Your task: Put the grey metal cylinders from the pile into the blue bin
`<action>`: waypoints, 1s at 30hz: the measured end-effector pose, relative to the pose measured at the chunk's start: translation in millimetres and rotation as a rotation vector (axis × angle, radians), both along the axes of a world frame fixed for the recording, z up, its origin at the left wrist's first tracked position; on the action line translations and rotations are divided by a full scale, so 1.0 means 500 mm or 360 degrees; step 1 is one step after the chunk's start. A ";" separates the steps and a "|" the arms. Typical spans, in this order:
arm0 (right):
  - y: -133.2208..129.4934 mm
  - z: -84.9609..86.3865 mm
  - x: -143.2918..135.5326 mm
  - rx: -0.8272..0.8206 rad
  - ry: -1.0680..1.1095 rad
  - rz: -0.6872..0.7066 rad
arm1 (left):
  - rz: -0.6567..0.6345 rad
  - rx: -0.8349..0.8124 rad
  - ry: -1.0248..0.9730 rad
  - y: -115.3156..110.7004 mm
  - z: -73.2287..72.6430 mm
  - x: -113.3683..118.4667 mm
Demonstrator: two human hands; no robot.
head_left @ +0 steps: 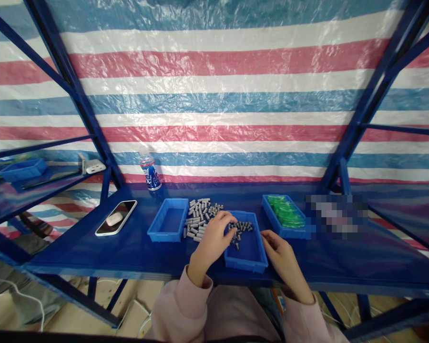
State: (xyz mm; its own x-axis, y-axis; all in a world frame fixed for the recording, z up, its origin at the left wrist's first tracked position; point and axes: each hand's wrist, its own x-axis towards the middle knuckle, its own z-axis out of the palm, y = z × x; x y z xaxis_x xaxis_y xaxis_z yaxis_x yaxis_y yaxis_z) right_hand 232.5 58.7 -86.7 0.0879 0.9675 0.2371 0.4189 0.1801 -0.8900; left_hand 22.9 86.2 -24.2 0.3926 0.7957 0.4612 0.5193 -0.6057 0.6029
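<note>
At lower centre of the frame, the left hand (pixel 216 233) curves over the blue tray (pixel 248 252), fingers (pixel 227 217) half closed by the dark bolts (pixel 244 226). The right hand (pixel 278 250), loosely curled, is beside the tray's right wall, perhaps for steadying (what either holds, I cannot tell).

Nothing is legible; the bottle label (pixel 151 175) (blue) blurs.

A shallow rectangular blue tray (pixel 246 255) sits flat, its length running roughly from twelve to six o'clock. Small dark bolts (pixel 245 226) lie loosely jumbled inside, toward eleven and twelve o'clock. Outside, at the tray's ten o'clock, short pale-grey cylinders (pixel 196 222) spread in a heap, pointing various ways.
</note>
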 end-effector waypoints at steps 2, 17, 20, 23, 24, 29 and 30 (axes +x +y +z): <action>0.000 0.000 0.000 0.0002 -0.0003 -0.0009 | 0.0087 0.0036 0.0032 0.006 0.000 -0.012; -0.001 0.002 0.000 -0.0019 -0.0043 0.0020 | 0.0439 -0.0124 0.0567 0.025 -0.018 -0.058; -0.003 0.008 -0.002 -0.0017 -0.0034 0.0020 | 0.0301 -0.0114 0.0547 0.024 -0.025 -0.042; -0.010 0.021 -0.006 -0.0011 -0.0029 -0.0004 | 0.0262 -0.0119 0.0571 0.024 -0.030 -0.035; -0.012 0.026 -0.008 -0.0019 -0.0025 -0.0020 | 0.0262 -0.0118 0.0584 0.024 -0.031 -0.033; -0.021 0.039 -0.016 -0.0072 0.0066 -0.0046 | 0.0262 -0.0076 0.0593 0.023 -0.029 -0.028; -0.020 0.038 -0.016 -0.0070 0.0081 -0.0044 | 0.0257 -0.0065 0.0582 0.023 -0.029 -0.028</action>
